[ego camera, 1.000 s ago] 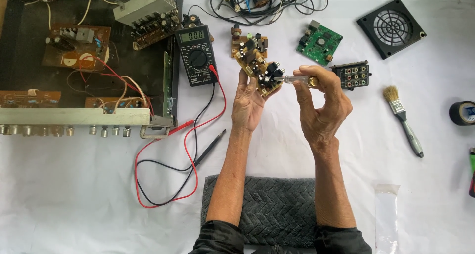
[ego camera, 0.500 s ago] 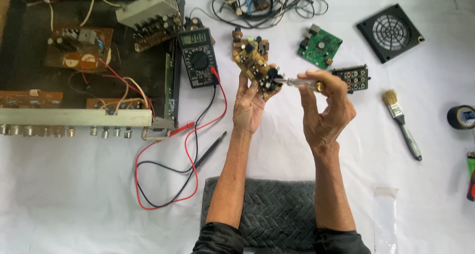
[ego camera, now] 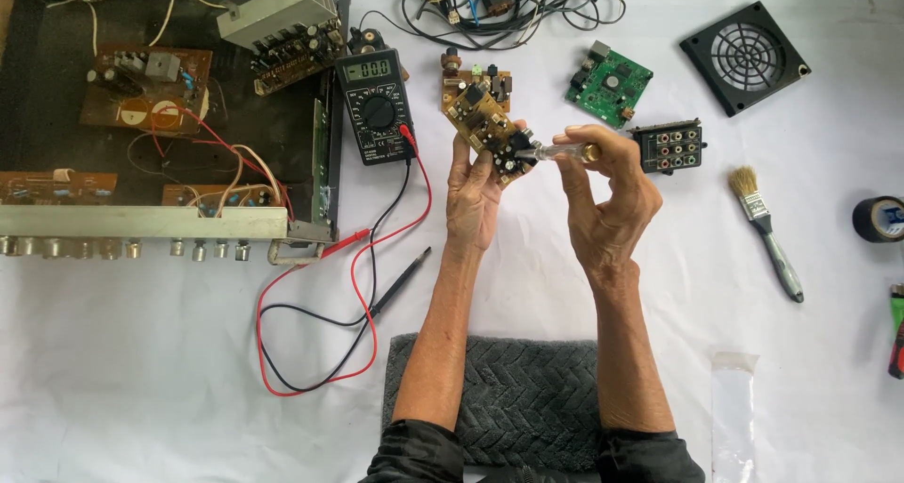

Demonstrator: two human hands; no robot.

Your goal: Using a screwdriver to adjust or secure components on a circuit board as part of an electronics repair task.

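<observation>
two hands work mid-sheet: the left hand (ego camera: pixel 473 193) grips a small brown circuit board (ego camera: pixel 485 125) by its lower edge, the right hand (ego camera: pixel 607 196) pinches a clear-handled screwdriver (ego camera: pixel 556 152) against it. light, stiff, likely fragile; best held by edges. multimeter (ego camera: pixel 377 106) just left.

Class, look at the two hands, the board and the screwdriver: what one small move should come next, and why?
Probably a slow turn of the screwdriver. Its tip already sits against the board, the right hand pinches the handle, and the left hand holds the board up off the cloth, so it looks steadied for turning.
</observation>
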